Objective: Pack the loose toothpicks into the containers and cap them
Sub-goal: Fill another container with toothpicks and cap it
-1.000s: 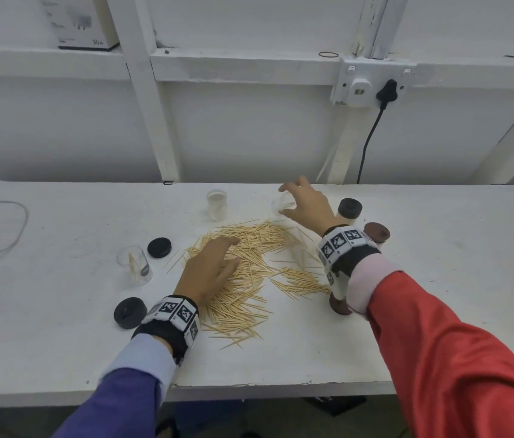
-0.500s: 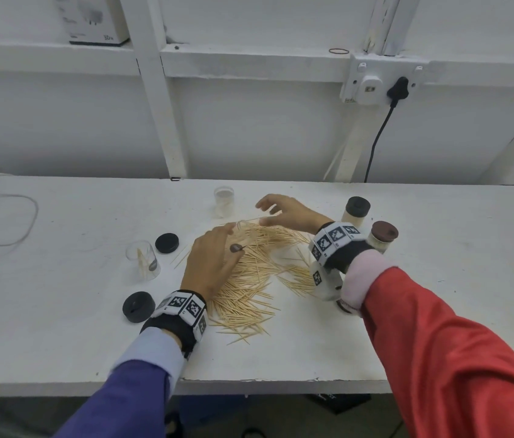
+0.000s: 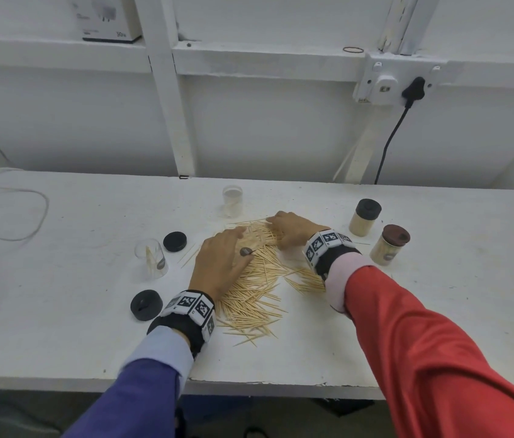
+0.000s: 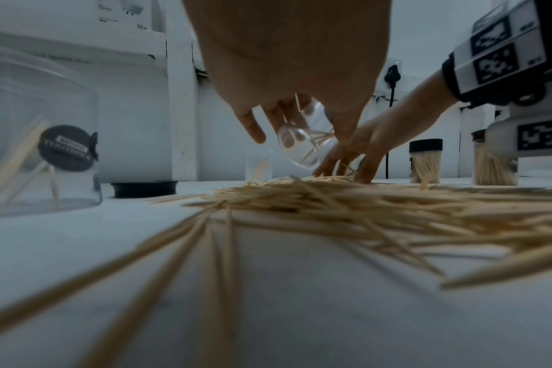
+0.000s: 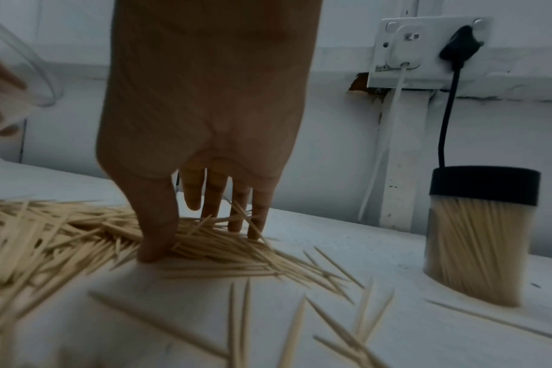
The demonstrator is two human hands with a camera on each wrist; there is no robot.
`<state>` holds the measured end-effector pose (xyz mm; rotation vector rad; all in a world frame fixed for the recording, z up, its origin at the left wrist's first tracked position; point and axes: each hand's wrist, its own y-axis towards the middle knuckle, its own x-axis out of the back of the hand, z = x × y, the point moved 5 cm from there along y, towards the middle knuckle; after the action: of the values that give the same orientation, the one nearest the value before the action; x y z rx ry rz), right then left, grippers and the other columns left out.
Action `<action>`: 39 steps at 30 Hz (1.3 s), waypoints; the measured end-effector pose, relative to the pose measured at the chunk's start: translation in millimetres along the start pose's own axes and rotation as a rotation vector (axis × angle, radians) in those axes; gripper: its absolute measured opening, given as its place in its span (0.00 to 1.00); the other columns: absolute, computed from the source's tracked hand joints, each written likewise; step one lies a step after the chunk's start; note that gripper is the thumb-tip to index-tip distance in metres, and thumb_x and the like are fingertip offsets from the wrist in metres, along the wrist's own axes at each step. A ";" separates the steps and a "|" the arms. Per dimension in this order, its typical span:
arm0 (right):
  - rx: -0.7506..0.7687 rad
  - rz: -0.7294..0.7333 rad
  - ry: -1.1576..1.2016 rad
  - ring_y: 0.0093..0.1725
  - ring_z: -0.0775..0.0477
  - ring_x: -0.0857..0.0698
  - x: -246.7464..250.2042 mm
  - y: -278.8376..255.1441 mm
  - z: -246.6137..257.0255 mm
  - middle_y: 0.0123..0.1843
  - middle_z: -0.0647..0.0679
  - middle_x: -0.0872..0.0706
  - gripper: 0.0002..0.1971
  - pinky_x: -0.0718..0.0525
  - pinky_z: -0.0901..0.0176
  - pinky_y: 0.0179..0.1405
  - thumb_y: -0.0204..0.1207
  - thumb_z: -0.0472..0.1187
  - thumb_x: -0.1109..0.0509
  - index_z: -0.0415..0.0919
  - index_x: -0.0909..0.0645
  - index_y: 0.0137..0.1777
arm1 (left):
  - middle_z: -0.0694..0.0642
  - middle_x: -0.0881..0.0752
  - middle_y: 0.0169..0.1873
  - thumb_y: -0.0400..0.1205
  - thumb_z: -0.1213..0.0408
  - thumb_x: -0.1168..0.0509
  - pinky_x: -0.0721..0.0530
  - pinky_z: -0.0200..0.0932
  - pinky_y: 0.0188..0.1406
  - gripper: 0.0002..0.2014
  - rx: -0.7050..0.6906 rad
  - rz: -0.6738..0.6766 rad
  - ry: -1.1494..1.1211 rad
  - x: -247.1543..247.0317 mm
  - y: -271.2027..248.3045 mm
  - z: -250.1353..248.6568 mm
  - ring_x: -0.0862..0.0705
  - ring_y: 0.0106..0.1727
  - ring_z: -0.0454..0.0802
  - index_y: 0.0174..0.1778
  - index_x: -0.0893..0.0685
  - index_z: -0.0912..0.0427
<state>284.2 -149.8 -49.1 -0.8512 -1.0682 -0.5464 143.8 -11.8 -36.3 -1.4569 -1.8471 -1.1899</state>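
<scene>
Loose toothpicks point(image 3: 259, 289) lie in a heap mid-table. My left hand point(image 3: 222, 257) hovers over the heap's left part and grips a clear container point(image 4: 303, 144), tilted, with a few toothpicks inside; its dark label point(image 3: 245, 251) peeks out beside the thumb. My right hand point(image 3: 282, 230) rests on the far end of the heap, thumb and straight fingers point(image 5: 215, 196) touching the toothpicks point(image 5: 205, 239). Another clear container point(image 3: 232, 200) stands behind the heap, a third point(image 3: 151, 257) at the left. Two black caps point(image 3: 175, 241) point(image 3: 146, 305) lie loose.
Two full, capped containers stand right of the heap: black-capped point(image 3: 364, 217) and brown-capped point(image 3: 390, 245). A cable point(image 3: 28, 213) loops at the table's left end. A wall socket with a black plug point(image 3: 412, 88) hangs above. The table's front edge point(image 3: 281, 385) is close.
My right hand left the back of the table and came down onto the heap. The clear container it reached for now sits in my left hand, which was flat on the toothpicks.
</scene>
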 end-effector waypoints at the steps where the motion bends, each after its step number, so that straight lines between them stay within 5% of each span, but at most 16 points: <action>1: 0.011 -0.014 -0.005 0.74 0.42 0.28 2.2 -0.5 0.2 0.75 0.46 0.28 0.36 0.27 0.47 0.72 0.73 0.38 0.26 0.43 0.35 0.81 | 0.53 0.17 0.60 0.80 0.54 0.30 0.25 0.53 0.64 0.27 0.001 0.005 -0.002 -0.3 0.1 -0.1 0.20 0.60 0.55 0.74 0.26 0.57; 5: 0.067 -0.063 -0.028 0.67 0.46 0.22 6.5 -2.3 -3.6 0.69 0.50 0.19 0.29 0.22 0.51 0.64 0.72 0.40 0.23 0.49 0.24 0.74 | 0.52 0.17 0.60 0.80 0.53 0.30 0.25 0.52 0.64 0.28 0.007 0.021 0.010 -1.8 0.7 1.1 0.20 0.61 0.54 0.74 0.27 0.56; 12: 0.017 -0.117 -0.137 0.72 0.45 0.27 12.2 -9.3 -5.6 0.72 0.52 0.22 0.37 0.31 0.47 0.70 0.69 0.59 0.23 0.49 0.28 0.77 | 0.51 0.17 0.60 0.79 0.52 0.30 0.26 0.51 0.66 0.28 0.019 0.031 -0.005 -2.6 0.3 2.2 0.20 0.61 0.53 0.75 0.28 0.54; 17: 0.021 -0.080 -0.075 0.67 0.43 0.22 3.6 -4.3 0.4 0.69 0.49 0.21 0.35 0.27 0.48 0.68 0.70 0.58 0.24 0.46 0.27 0.76 | 0.50 0.17 0.60 0.79 0.52 0.31 0.25 0.51 0.65 0.27 0.021 0.043 0.008 -3.9 0.8 3.5 0.20 0.61 0.53 0.74 0.27 0.53; 28: 0.054 -0.152 -0.203 0.54 0.41 0.18 -1.5 -5.4 16.4 0.57 0.42 0.17 0.11 0.25 0.53 0.50 0.80 0.44 0.37 0.38 0.22 0.57 | 0.50 0.17 0.60 0.79 0.52 0.30 0.25 0.52 0.65 0.27 0.002 0.037 -0.003 -5.3 0.6 4.5 0.20 0.61 0.52 0.73 0.25 0.55; 32: 0.057 -0.109 -0.208 0.57 0.39 0.19 -5.4 -8.0 19.0 0.59 0.40 0.20 0.13 0.23 0.50 0.53 0.83 0.43 0.40 0.35 0.25 0.61 | 0.50 0.17 0.61 0.79 0.53 0.30 0.25 0.51 0.66 0.27 0.004 0.037 0.001 -4.8 0.3 4.3 0.20 0.62 0.51 0.73 0.25 0.55; 39: 0.051 -0.005 -0.305 0.44 0.41 0.23 -4.8 -24.2 13.8 0.48 0.42 0.21 0.09 0.25 0.52 0.46 0.85 0.38 0.45 0.35 0.31 0.60 | 0.49 0.17 0.61 0.79 0.52 0.30 0.25 0.51 0.65 0.28 0.008 0.047 -0.003 -5.2 -0.7 5.0 0.20 0.63 0.51 0.74 0.26 0.55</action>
<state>256.9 -152.4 -42.3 -0.9060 -1.3565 -0.3988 145.4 -10.2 -43.1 -1.4905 -1.8074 -1.1572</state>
